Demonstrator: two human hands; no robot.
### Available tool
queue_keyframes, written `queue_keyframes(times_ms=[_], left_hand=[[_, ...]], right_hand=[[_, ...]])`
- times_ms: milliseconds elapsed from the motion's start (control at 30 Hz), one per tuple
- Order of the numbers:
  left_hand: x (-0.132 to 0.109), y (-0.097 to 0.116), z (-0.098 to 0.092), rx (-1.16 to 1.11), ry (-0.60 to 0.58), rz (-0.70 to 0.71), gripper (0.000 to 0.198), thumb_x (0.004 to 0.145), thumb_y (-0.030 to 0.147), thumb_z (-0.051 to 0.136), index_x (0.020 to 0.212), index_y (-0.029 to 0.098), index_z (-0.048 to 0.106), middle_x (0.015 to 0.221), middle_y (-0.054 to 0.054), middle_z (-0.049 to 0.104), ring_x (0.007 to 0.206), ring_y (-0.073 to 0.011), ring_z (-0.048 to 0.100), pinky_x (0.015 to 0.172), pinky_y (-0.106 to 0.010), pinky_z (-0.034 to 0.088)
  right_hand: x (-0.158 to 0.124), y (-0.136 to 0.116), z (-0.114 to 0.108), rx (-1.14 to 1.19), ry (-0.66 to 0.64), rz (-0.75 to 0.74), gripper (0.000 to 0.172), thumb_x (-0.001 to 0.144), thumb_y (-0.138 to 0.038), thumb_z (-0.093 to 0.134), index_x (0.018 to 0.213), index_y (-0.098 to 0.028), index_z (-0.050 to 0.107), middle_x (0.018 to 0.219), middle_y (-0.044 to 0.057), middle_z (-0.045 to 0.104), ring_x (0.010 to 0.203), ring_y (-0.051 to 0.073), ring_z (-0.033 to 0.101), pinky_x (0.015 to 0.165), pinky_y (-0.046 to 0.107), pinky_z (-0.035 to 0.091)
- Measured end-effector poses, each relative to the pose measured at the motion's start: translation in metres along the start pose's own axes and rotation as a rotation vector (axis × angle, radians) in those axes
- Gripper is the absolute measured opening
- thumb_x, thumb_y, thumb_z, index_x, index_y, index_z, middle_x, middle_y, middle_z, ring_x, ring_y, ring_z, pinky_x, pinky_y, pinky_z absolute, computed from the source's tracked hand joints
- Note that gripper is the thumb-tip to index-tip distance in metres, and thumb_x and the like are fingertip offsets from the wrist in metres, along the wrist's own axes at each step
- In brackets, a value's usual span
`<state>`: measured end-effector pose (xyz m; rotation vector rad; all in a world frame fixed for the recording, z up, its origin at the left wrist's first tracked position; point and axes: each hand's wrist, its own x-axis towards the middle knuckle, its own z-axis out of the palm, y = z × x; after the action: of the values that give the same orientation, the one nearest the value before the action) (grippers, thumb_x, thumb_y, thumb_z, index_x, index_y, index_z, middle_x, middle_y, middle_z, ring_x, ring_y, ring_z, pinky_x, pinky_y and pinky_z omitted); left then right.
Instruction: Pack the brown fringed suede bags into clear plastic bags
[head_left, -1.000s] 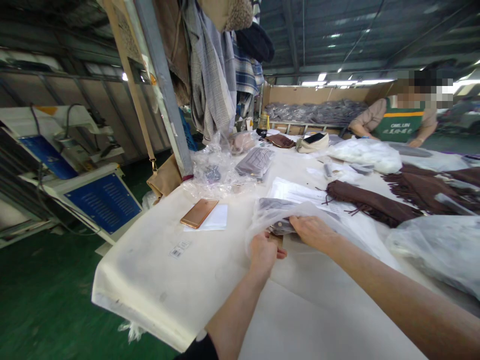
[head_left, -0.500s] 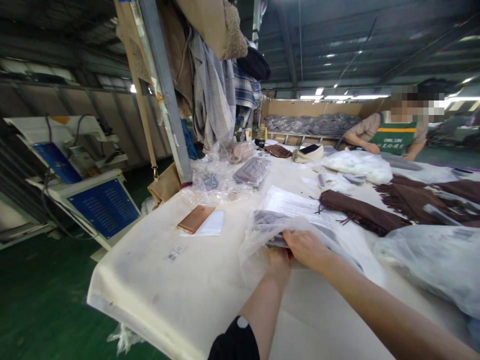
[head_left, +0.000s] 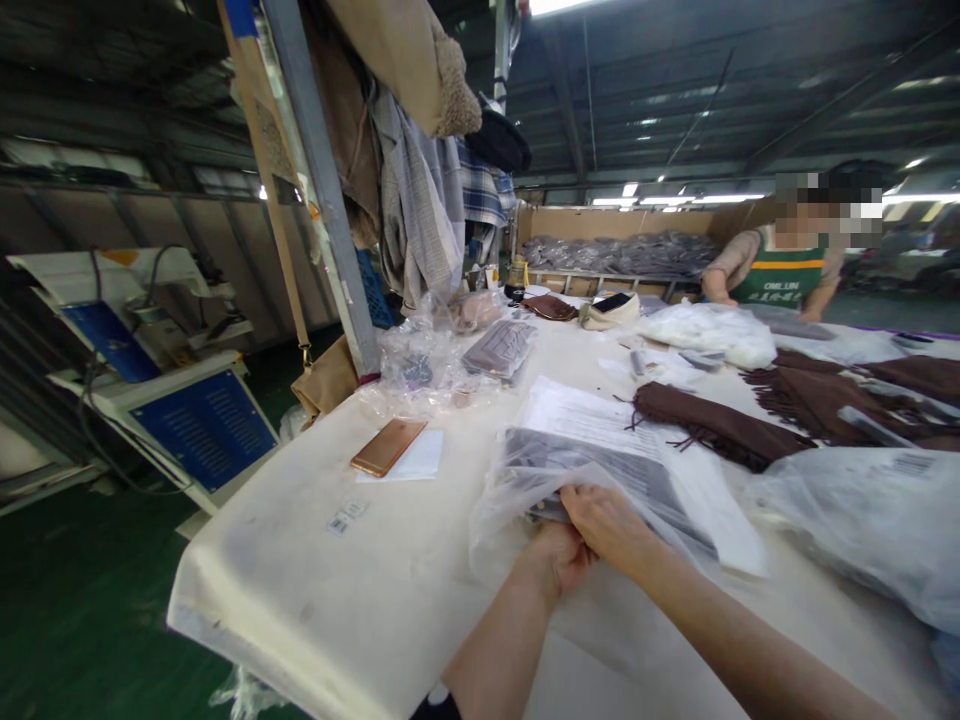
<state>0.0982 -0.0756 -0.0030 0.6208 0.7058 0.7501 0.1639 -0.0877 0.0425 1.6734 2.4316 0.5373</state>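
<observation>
Grey folded cloth in a thin plastic bag, both hands at its near edge: the film could snag or tear.
The grey folded cloth lies on the tabletop, under the clear plastic bag. The right hand appears to pinch the bag's near edge, its thumb hidden; the left hand is curled just beneath, touching it, and what its fingers grip I cannot tell. With the hands so crowded, a hard pull could split the film or bunch the cloth. Printed sheets lie against the bag's far side and could crease or slide if it is dragged. The brown fringed scarf lies near; its loose strands could catch on the papers.
</observation>
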Motion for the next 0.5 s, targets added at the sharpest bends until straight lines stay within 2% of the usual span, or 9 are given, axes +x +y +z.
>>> queue_keyframes(times_ms=[67,133,200,233,267,367,400,433,500], left_hand=[[-0.026,-0.003,-0.007,0.146,-0.023,-0.045,0.012,0.075,0.019,0.061,0.085,0.011,0.061,0.078,-0.004,0.065,0.07,-0.0154,0.063,0.067,-0.03,0.052],[-0.055,-0.004,-0.022,0.308,-0.002,-0.059,0.011,0.069,0.019,0.062,0.077,0.011,0.06,0.064,-0.004,0.062,0.056,-0.0168,0.061,0.058,-0.031,0.051],[-0.083,-0.001,-0.045,0.466,0.087,0.03,0.014,0.07,0.024,0.062,0.079,0.014,0.06,0.062,-0.003,0.06,0.055,-0.0186,0.061,0.059,-0.035,0.052],[-0.094,0.002,-0.058,0.568,0.157,0.148,0.016,0.072,0.026,0.061,0.084,0.016,0.06,0.069,-0.004,0.061,0.065,-0.0193,0.062,0.068,-0.036,0.052],[-0.102,0.007,-0.071,0.718,0.255,0.337,0.018,0.075,0.027,0.06,0.091,0.018,0.061,0.08,-0.005,0.063,0.078,-0.0204,0.063,0.077,-0.037,0.05],[-0.109,0.025,-0.102,1.442,0.636,1.048,0.034,0.082,0.03,0.056,0.113,0.016,0.055,0.107,-0.015,0.06,0.1,-0.0276,0.057,0.085,-0.042,0.047],[-0.106,0.031,-0.109,1.636,0.735,1.172,0.041,0.082,0.027,0.055,0.121,0.014,0.05,0.113,-0.018,0.057,0.104,-0.0303,0.055,0.084,-0.045,0.048],[-0.103,0.036,-0.115,1.756,0.804,1.21,0.047,0.082,0.022,0.053,0.126,0.012,0.044,0.118,-0.019,0.054,0.107,-0.0319,0.053,0.084,-0.046,0.048],[-0.096,0.043,-0.124,1.835,0.825,1.207,0.048,0.081,0.013,0.047,0.128,0.01,0.041,0.114,-0.018,0.056,0.103,-0.0295,0.055,0.082,-0.044,0.05]], right_hand=[[-0.006,-0.006,0.006,-0.005,0.032,-0.003,0.033,0.073,0.001,0.043,0.096,-0.013,0.062,0.085,0.011,0.067,0.078,0.023,0.063,0.069,0.031,0.051],[-0.012,-0.012,0.013,0.004,0.055,0.009,0.033,0.072,0.003,0.042,0.091,-0.014,0.063,0.082,0.01,0.067,0.076,0.022,0.062,0.069,0.031,0.051],[-0.018,-0.019,0.02,0.017,0.079,0.05,0.035,0.072,0.004,0.04,0.09,-0.014,0.064,0.081,0.01,0.067,0.074,0.022,0.063,0.067,0.032,0.052],[-0.022,-0.022,0.024,0.022,0.093,0.082,0.037,0.072,0.005,0.039,0.093,-0.013,0.064,0.084,0.011,0.067,0.074,0.022,0.063,0.067,0.032,0.052],[-0.026,-0.025,0.027,0.029,0.108,0.117,0.04,0.073,0.005,0.038,0.1,-0.012,0.063,0.089,0.013,0.068,0.078,0.023,0.064,0.068,0.033,0.053],[-0.048,-0.029,0.035,0.055,0.141,0.195,0.046,0.077,-0.008,0.045,0.121,-0.011,0.054,0.113,0.018,0.063,0.097,0.027,0.062,0.078,0.038,0.053],[-0.058,-0.027,0.038,0.066,0.151,0.219,0.045,0.08,-0.017,0.047,0.124,-0.012,0.052,0.118,0.019,0.061,0.102,0.029,0.06,0.081,0.041,0.052],[-0.07,-0.025,0.041,0.089,0.176,0.241,0.046,0.082,-0.027,0.048,0.125,-0.012,0.052,0.12,0.019,0.06,0.107,0.031,0.058,0.084,0.044,0.051],[-0.097,-0.017,0.05,0.195,0.286,0.309,0.049,0.084,-0.041,0.045,0.124,-0.014,0.053,0.122,0.017,0.059,0.114,0.033,0.053,0.091,0.05,0.047]])
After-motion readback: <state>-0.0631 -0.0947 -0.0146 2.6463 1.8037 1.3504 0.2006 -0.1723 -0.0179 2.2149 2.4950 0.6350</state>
